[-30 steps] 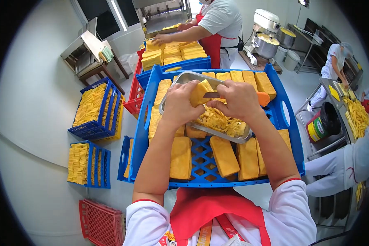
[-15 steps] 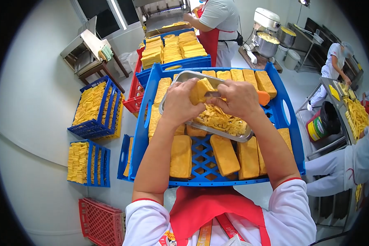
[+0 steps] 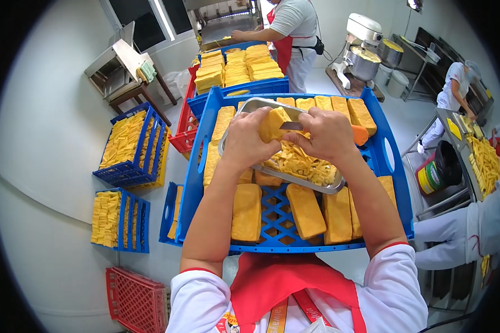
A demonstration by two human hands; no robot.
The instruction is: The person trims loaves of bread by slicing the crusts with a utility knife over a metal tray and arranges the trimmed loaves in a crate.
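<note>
Over a metal tray (image 3: 332, 188), my left hand (image 3: 245, 139) is closed around a yellow loaf-like block (image 3: 272, 123). My right hand (image 3: 329, 134) grips a knife (image 3: 290, 126) whose orange handle (image 3: 360, 135) sticks out on the right; the blade points left with its tip by the block. Thin yellow trimmings (image 3: 303, 162) are heaped in the tray below both hands. The tray lies slanted on a blue crate (image 3: 399, 205) that holds several more yellow blocks (image 3: 306, 211). My fingers hide part of the held block.
Beyond my crate, another crate (image 3: 244, 86) carries stacked yellow slices. Filled crates (image 3: 125, 141) stand on the left, with a red crate (image 3: 136, 299) below. A co-worker (image 3: 294, 33) is at the back, and others work at the right-hand table (image 3: 455, 141). A mixer (image 3: 364, 28) stands behind.
More of the knife blade shows beside the block now, and it sits slightly further right. The co-worker at the back has reached an arm lower and to the left.
</note>
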